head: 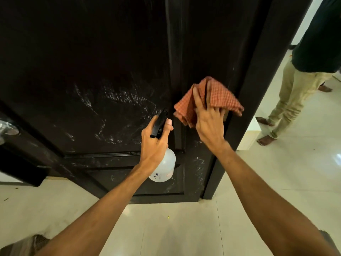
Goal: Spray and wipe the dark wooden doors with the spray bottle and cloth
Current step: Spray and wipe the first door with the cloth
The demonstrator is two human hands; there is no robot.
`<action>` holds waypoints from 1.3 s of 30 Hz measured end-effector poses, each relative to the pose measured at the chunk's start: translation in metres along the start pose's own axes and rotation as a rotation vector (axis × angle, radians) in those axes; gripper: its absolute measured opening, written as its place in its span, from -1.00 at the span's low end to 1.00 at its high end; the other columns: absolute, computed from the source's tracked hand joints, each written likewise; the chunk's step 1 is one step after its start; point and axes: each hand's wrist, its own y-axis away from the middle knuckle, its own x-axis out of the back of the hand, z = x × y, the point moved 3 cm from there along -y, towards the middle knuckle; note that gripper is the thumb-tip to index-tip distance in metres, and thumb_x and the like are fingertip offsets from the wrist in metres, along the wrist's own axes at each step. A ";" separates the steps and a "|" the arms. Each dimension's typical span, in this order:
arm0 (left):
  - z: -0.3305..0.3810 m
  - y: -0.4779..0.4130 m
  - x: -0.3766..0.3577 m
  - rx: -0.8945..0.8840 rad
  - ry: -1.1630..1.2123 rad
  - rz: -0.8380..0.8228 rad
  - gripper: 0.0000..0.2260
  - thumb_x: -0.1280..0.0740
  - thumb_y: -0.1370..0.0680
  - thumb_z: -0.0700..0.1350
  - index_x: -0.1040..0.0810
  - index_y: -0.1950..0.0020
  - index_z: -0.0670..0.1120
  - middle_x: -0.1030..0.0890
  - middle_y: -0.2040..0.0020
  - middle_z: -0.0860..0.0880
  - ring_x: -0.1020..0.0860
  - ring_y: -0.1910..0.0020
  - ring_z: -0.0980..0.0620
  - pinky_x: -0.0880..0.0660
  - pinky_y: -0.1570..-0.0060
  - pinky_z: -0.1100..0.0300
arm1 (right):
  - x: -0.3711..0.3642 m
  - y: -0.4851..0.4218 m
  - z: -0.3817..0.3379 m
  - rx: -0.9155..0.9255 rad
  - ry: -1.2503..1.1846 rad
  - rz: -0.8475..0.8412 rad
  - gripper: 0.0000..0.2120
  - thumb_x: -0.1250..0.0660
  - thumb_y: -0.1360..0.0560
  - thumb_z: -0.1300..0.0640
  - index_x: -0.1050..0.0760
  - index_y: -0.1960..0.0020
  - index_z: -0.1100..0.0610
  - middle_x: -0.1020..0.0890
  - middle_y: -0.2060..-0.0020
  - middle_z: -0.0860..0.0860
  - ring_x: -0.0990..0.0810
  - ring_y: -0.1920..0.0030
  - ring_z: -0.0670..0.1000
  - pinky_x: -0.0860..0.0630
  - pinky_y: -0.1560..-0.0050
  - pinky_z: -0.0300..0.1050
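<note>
A dark wooden door (92, 61) fills the view, streaked with wet spray marks across its lower panel. My left hand (156, 143) grips the neck of a translucent white spray bottle (165, 168) with a black trigger head pointing at the door. My right hand (208, 119) holds a folded orange checked cloth (219, 97) and presses it against the door's right stile, near the frame.
A metal door handle (7, 126) shows at the left edge. The dark door frame (258, 89) stands on the right. Beyond it a barefoot person (295, 93) in beige trousers stands on the pale tiled floor (184, 228), next to a low white block (249, 137).
</note>
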 end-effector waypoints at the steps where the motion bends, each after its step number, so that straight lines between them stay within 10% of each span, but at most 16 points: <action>1: -0.003 0.001 0.001 0.008 -0.005 0.009 -0.83 -0.32 -0.70 -0.06 -0.57 0.00 -0.13 -0.69 0.12 0.00 -0.46 0.50 0.07 -0.46 0.45 0.23 | 0.009 -0.019 -0.003 -0.015 -0.019 0.072 -0.36 -0.11 -0.65 -0.05 0.01 -0.67 -0.02 -0.13 -0.56 0.18 -0.17 -0.47 0.26 0.20 -0.54 0.25; 3: -0.008 0.004 0.001 0.023 -0.014 0.017 -0.83 -0.32 -0.69 -0.05 -0.57 0.00 -0.13 -0.69 0.13 0.01 -0.46 0.50 0.12 -0.47 0.44 0.26 | 0.007 -0.023 -0.008 -0.053 -0.048 0.112 -0.46 0.08 -0.73 -0.10 0.03 -0.67 0.02 0.01 -0.62 0.12 0.04 -0.61 0.25 0.42 -0.55 0.22; 7: -0.016 0.011 0.006 0.043 -0.008 0.018 -0.84 -0.31 -0.69 -0.04 -0.58 -0.04 -0.12 -0.70 0.13 0.07 -0.51 0.46 0.16 -0.46 0.40 0.27 | -0.048 0.073 -0.004 -0.082 -0.041 -0.094 -0.25 -0.17 -0.67 -0.03 0.24 -0.67 -0.06 0.28 -0.64 0.06 0.33 -0.63 0.16 0.03 -0.47 0.60; 10: -0.026 0.016 0.018 0.052 -0.031 0.030 -0.85 -0.32 -0.69 -0.01 -0.58 -0.02 -0.06 -0.70 0.12 0.06 -0.51 0.44 0.17 -0.48 0.30 0.18 | -0.062 0.100 -0.001 -0.085 -0.052 -0.182 0.04 -0.49 -0.53 0.13 0.21 -0.68 -0.08 0.14 -0.66 0.05 0.12 -0.64 0.19 -0.06 -0.44 0.63; 15: -0.034 0.017 0.039 0.056 -0.032 0.088 -0.82 -0.32 -0.68 -0.01 -0.58 -0.03 -0.11 -0.69 0.14 0.00 -0.47 0.48 0.10 -0.51 0.40 0.11 | -0.026 0.000 -0.052 0.112 0.008 0.031 -0.21 -0.31 -0.59 0.23 0.02 -0.67 -0.05 -0.05 -0.63 0.11 -0.19 -0.49 0.25 -0.07 -0.42 0.38; 19: -0.033 0.016 0.055 0.069 -0.005 0.132 -0.77 -0.30 -0.65 0.04 -0.59 -0.06 -0.11 -0.67 0.17 -0.06 -0.48 0.47 0.12 -0.50 0.40 0.23 | -0.039 -0.007 -0.083 0.294 0.077 -0.074 -0.03 -0.36 -0.52 0.25 0.21 -0.68 -0.08 0.05 -0.66 0.02 -0.33 -0.44 0.26 -0.26 -0.36 0.34; 23: -0.038 0.017 0.080 0.073 -0.012 0.155 -0.83 -0.31 -0.67 0.03 -0.58 -0.03 -0.05 -0.61 0.21 -0.24 -0.46 0.48 -0.04 -0.51 0.41 0.08 | -0.062 0.034 -0.076 0.393 0.185 -0.346 0.05 -0.44 -0.41 0.27 0.09 -0.68 -0.14 -0.61 -0.15 0.05 -0.55 0.04 0.11 -0.49 0.08 0.09; 27: -0.052 0.015 0.107 0.078 -0.042 0.211 -0.81 -0.32 -0.68 0.05 -0.56 0.00 -0.06 -0.64 0.18 -0.17 -0.46 0.43 -0.24 -0.49 0.39 -0.16 | -0.041 -0.032 -0.110 0.329 0.162 -0.106 -0.08 -0.36 -0.52 0.10 0.16 -0.67 -0.16 -0.36 -0.50 0.16 -0.46 -0.24 0.25 -0.45 -0.16 0.36; 31: -0.063 0.015 0.132 0.098 -0.024 0.253 -0.83 -0.32 -0.68 0.01 -0.57 -0.03 -0.08 -0.66 0.16 -0.13 -0.46 0.45 -0.17 -0.49 0.38 -0.16 | -0.065 -0.018 -0.145 0.326 0.157 -0.082 -0.12 -0.25 -0.56 -0.07 0.26 -0.67 -0.10 0.29 -0.65 -0.02 0.26 -0.65 0.14 0.19 -0.50 0.47; 33: -0.067 0.018 0.149 0.106 -0.017 0.253 -0.83 -0.32 -0.66 0.06 -0.58 -0.04 -0.02 -0.64 0.16 -0.21 -0.46 0.45 -0.14 -0.49 0.37 -0.19 | -0.095 0.021 -0.156 0.454 0.236 -0.249 0.05 -0.40 -0.45 0.18 0.23 -0.68 -0.10 0.03 -0.68 0.08 0.00 -0.65 0.17 -0.18 -0.46 0.39; 35: -0.073 0.019 0.168 0.103 -0.014 0.250 -0.84 -0.32 -0.65 0.09 -0.58 -0.03 0.02 -0.64 0.16 -0.20 -0.46 0.45 -0.16 -0.50 0.37 -0.19 | -0.104 0.033 -0.165 0.482 0.224 -0.313 0.11 -0.38 -0.39 0.35 0.23 -0.67 -0.12 -0.53 -0.38 0.16 -0.54 -0.18 0.14 -0.56 0.05 0.10; 37: -0.080 0.019 0.189 0.099 -0.016 0.259 -0.83 -0.32 -0.66 0.06 -0.58 0.00 -0.01 -0.64 0.18 -0.18 -0.46 0.42 -0.24 -0.50 0.38 -0.18 | -0.090 0.003 -0.184 0.424 0.144 -0.189 0.09 -0.40 -0.39 0.37 0.15 -0.68 -0.13 -0.57 0.03 0.10 -0.47 0.25 0.07 -0.42 0.39 -0.06; 39: -0.088 0.017 0.212 0.087 -0.036 0.259 -0.83 -0.32 -0.67 0.06 -0.57 -0.01 -0.02 -0.65 0.18 -0.15 -0.49 0.39 -0.24 -0.52 0.35 -0.18 | -0.074 -0.040 -0.207 0.339 0.112 -0.020 -0.09 -0.31 -0.49 0.26 0.09 -0.68 -0.08 -0.47 -0.08 0.17 -0.46 0.14 0.15 -0.49 0.21 0.07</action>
